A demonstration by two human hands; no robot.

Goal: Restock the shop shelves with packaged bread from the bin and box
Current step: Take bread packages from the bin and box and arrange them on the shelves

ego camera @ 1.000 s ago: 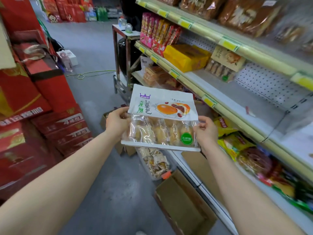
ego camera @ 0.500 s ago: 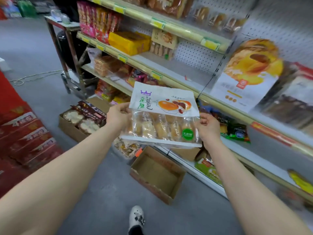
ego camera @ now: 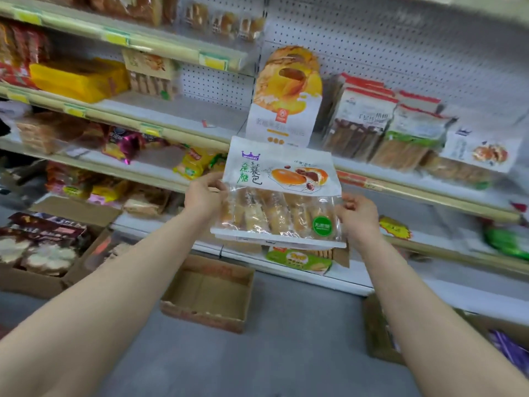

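Shop shelves [ego camera: 177, 110] stocked; grey floor [ego camera: 286, 353]. Bread pack [ego camera: 279, 193] upright, label top, long axis horizontal. Left hand [ego camera: 201, 196] and right hand [ego camera: 357, 219] grip its sides.

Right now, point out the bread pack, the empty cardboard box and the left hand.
bread pack [ego camera: 282, 173], head view, white printed panel.
empty cardboard box [ego camera: 209, 290], head view, bare floor.
left hand [ego camera: 201, 193], head view, back.
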